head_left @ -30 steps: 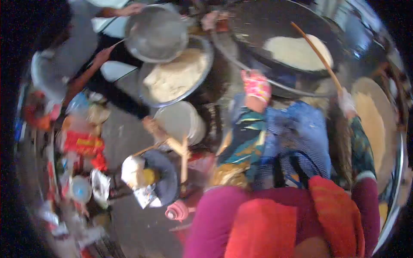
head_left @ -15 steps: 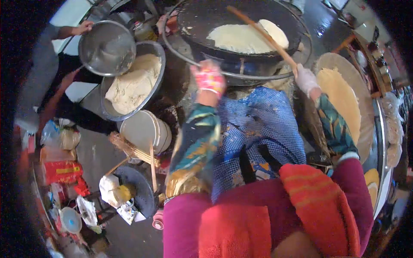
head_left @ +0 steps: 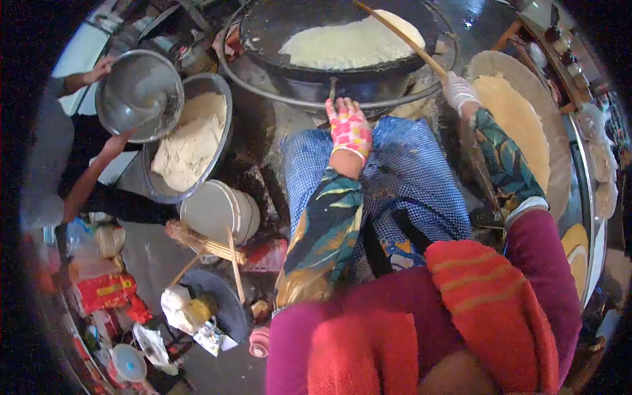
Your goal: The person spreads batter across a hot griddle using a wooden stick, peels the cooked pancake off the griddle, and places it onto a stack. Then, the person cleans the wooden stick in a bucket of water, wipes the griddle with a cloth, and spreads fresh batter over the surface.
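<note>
My right hand (head_left: 459, 92), in a pale glove, grips a long wooden stick (head_left: 401, 37). The stick slants up and left across a pale batter sheet (head_left: 349, 46) spread on a round dark griddle (head_left: 263, 33). My left hand (head_left: 349, 128), in a pink and yellow patterned glove, has its fingers stretched out. Its fingertips are at the griddle's front, by a small metal handle (head_left: 333, 87) beneath the ring-shaped rail (head_left: 289, 99); I cannot tell whether they touch it. To the right of my right hand, a thin tan flatbread (head_left: 513, 125) lies on a round board (head_left: 556, 151).
On the left, another person's hands hold a metal bowl (head_left: 139, 95) beside a basin (head_left: 224, 131) of dough (head_left: 191, 141). Nearer stand a white bucket (head_left: 247, 214), a bundled straw brush (head_left: 204, 243) and a dark pan (head_left: 230, 299). Bagged goods (head_left: 602, 171) line the right edge.
My left hand has moved right along the griddle's front. The separate rounded patch on the sheet's right now merges with the rest. The other person's second hand has appeared on the bowl.
</note>
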